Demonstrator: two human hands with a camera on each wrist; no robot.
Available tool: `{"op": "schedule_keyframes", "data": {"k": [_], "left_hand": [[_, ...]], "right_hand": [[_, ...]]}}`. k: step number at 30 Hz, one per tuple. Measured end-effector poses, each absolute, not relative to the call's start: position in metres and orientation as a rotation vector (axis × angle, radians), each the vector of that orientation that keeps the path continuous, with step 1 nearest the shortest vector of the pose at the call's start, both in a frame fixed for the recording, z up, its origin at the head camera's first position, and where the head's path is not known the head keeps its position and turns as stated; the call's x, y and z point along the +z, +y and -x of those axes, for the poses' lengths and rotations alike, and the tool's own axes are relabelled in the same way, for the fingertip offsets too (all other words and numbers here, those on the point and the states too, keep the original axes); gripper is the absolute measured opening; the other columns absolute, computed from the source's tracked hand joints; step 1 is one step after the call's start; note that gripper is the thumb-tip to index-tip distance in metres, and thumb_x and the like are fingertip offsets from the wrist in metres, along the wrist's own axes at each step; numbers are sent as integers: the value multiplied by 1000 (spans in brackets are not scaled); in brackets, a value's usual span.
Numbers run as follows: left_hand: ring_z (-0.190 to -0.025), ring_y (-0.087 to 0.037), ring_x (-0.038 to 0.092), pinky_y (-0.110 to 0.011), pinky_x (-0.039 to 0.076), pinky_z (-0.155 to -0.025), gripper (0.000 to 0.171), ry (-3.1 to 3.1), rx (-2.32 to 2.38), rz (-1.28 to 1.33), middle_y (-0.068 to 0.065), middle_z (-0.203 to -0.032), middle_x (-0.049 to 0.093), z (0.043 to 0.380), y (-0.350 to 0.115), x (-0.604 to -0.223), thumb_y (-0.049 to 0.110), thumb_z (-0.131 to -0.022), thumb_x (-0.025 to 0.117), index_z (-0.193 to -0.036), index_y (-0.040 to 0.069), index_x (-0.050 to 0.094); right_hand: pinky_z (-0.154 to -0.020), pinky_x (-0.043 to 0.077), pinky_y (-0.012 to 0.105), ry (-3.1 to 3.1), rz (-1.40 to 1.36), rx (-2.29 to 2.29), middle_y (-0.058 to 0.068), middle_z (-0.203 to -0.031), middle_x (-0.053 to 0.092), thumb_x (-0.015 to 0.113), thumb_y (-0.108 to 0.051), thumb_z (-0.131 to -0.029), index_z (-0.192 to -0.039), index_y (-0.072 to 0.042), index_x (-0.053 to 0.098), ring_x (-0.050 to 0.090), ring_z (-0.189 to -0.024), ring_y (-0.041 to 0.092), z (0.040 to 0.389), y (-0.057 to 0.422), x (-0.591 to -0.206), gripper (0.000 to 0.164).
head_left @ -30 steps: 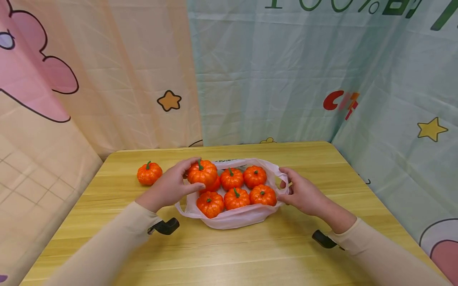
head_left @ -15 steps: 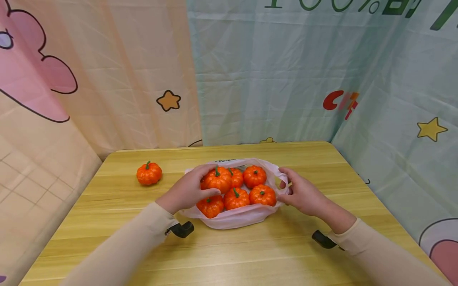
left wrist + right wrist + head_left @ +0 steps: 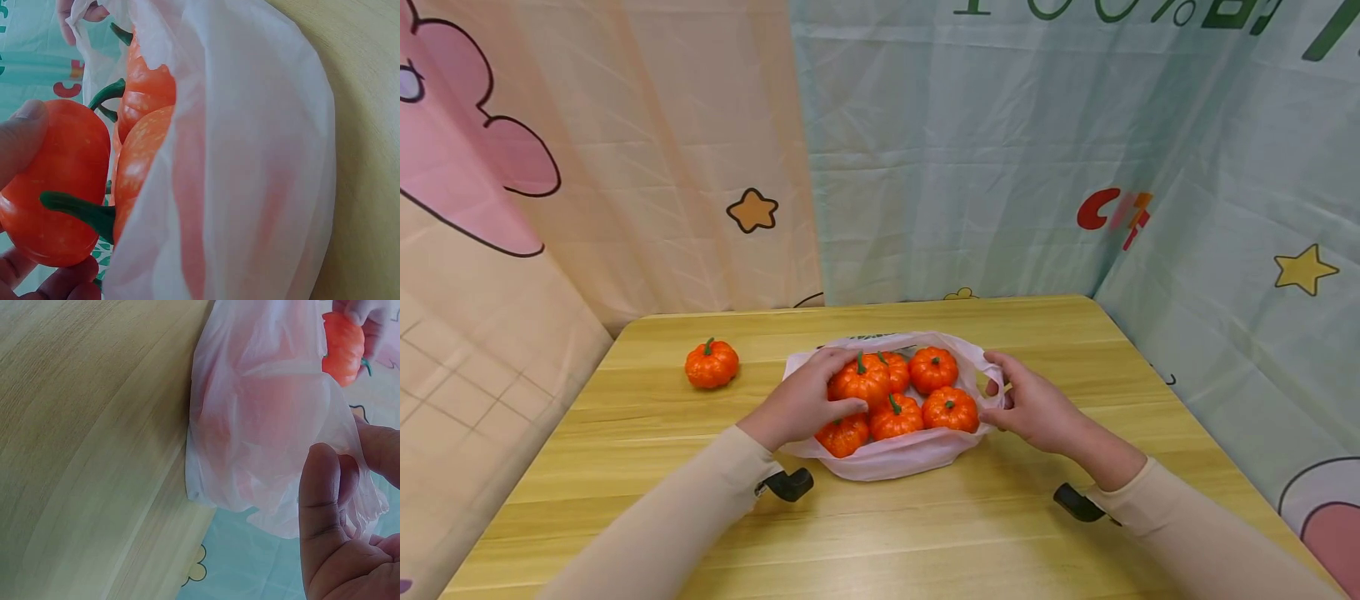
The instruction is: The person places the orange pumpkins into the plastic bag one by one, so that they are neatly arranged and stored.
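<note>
A white plastic bag [image 3: 917, 462] lies with its mouth spread, and several small orange pumpkins with green stems sit inside it. My left hand [image 3: 808, 396] grips one more pumpkin [image 3: 859, 385] between thumb and fingers, above those at the bag's left end. The left wrist view shows this held pumpkin [image 3: 59, 181] tilted beside the bag's edge, thumb on one side and fingertips on the other. At the other end my right hand [image 3: 1037, 404] pinches the bag's handle; the right wrist view has the thumb and fingers [image 3: 322, 481] on the thin plastic.
A single pumpkin [image 3: 712, 364] stands on the wooden table [image 3: 880, 542], left of the bag. Printed cloth curtains [image 3: 955, 167] hang behind the table and along both sides.
My left hand has carried its pumpkin rightward and slightly down, over the left part of the bag. My right hand has stayed at the handle.
</note>
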State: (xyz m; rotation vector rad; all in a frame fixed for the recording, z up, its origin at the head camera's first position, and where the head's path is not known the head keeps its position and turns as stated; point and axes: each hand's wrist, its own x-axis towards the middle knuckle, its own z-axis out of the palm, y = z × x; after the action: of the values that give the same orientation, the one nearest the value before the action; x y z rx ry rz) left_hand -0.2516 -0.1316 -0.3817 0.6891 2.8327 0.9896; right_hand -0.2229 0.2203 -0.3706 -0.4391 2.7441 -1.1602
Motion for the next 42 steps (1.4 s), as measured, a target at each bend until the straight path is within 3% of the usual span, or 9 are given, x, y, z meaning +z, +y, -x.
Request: {"op": "schedule_keyframes", "data": {"k": [28, 42], "left_hand": [[-151, -35, 43, -55, 37, -124, 83, 2832, 945, -641, -8, -166, 40, 256, -133, -388, 42, -94, 79, -163, 15, 42], [-148, -35, 47, -54, 40, -122, 83, 2843, 929, -672, -9, -165, 42, 258, -133, -391, 43, -95, 78, -162, 11, 42]], "right_hand": [[-61, 52, 24, 2753, 423, -1135, 10, -109, 57, 81, -9, -92, -160, 2, 29, 52, -72, 19, 225, 221, -375, 87], [-61, 52, 24, 2750, 413, -1130, 10, -109, 57, 81, -10, -91, -160, 2, 29, 53, -73, 20, 225, 220, -374, 87]]}}
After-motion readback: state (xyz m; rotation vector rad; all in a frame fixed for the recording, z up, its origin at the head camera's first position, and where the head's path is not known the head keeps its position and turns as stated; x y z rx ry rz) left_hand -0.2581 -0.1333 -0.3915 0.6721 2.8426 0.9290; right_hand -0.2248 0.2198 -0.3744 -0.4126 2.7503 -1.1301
